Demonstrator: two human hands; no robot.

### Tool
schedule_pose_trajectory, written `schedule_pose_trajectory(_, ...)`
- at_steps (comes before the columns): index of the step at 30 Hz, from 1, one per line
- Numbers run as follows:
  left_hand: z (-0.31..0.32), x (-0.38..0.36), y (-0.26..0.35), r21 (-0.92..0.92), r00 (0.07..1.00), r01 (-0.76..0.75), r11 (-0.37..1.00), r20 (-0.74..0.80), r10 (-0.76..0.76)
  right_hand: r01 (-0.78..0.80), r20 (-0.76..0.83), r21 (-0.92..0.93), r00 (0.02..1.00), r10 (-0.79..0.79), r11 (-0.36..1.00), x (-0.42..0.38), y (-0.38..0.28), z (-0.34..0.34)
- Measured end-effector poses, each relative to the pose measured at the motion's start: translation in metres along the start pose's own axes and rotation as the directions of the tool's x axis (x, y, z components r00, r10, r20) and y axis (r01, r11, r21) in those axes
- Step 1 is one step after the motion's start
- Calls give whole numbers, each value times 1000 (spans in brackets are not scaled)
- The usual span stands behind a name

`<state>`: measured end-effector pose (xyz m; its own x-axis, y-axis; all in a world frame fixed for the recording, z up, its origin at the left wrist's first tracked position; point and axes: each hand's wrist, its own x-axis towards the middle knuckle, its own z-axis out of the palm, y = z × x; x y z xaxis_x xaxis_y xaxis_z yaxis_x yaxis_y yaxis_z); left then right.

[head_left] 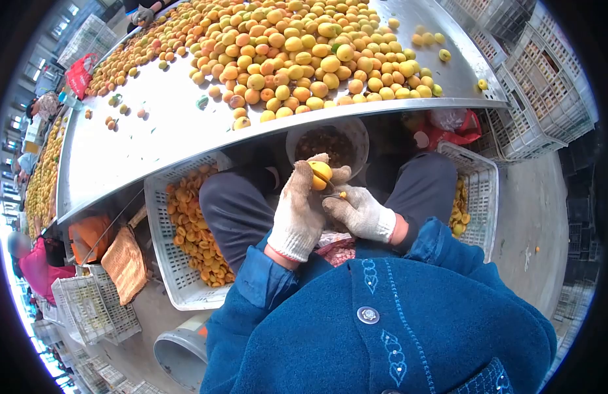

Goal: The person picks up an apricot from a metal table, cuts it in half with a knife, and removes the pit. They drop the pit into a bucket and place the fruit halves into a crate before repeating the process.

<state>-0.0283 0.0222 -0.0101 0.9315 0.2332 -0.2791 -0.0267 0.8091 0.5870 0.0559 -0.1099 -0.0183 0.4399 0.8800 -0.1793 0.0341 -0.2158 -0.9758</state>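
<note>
A shiny metal table point(153, 121) is carrying many yellow-orange fruits point(294, 62). Most are lying in a broad, heaped mass that is reaching close to the table's near edge. A few loose fruits point(444, 55) are sitting apart toward the right end, and several more are resting at the left. A green leaf point(202, 102) is lying left of the heap.
</note>
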Motion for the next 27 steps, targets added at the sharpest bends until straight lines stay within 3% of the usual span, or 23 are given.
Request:
schedule_pose_trajectory(1, 0, 0, 1, 0, 1000, 0, 1000, 1, 0, 1, -1, -1, 1000, -1, 1000, -1, -2, -1)
schedule_pose_trajectory(3, -1, 1, 3, 68, 994, -86, 994, 71, 81, 53, -90, -333, 992, -88, 941, -4, -7, -3)
schedule_pose_trajectory(4, 1, -1, 4, 68, 994, -87, 994, 72, 82, 54, -91, -333, 992, -89, 941, -5, -8, -4)
schedule_pose_trajectory(6, 6, -6, 7, 122, 994, -83, 989, 78, 74, 52, -159, -557, 973, -168, 829, -8, -8, -8)
schedule_pose_trajectory(10, 1, -5, 5, 228, 991, -117, 967, 94, 98, 19, -218, -680, 949, -227, 733, -8, -7, -14)
schedule_pose_trajectory(16, 4, -5, 5, 241, 999, -49, 969, 22, 45, 76, -115, -693, 970, -214, 717, -9, -17, -17)
schedule_pose_trajectory(20, -6, -3, 0, 69, 1000, -18, 997, -10, 18, 98, -109, -623, 971, -211, 776, -11, -19, -20)
schedule_pose_trajectory(22, -12, 0, -4, -3, 1000, -16, 1000, -18, 16, 174, -229, -426, 929, -292, 888, -12, -15, -20)
schedule_pose_trajectory(23, -14, 2, -4, -40, 1000, -10, 999, 9, 10, 131, -264, -281, 942, -207, 951, -10, -14, -22)
schedule_pose_trajectory(27, -9, 0, -6, -74, 1000, 14, 997, 21, -12, 81, -252, -434, 945, -208, 897, -6, -30, -21)
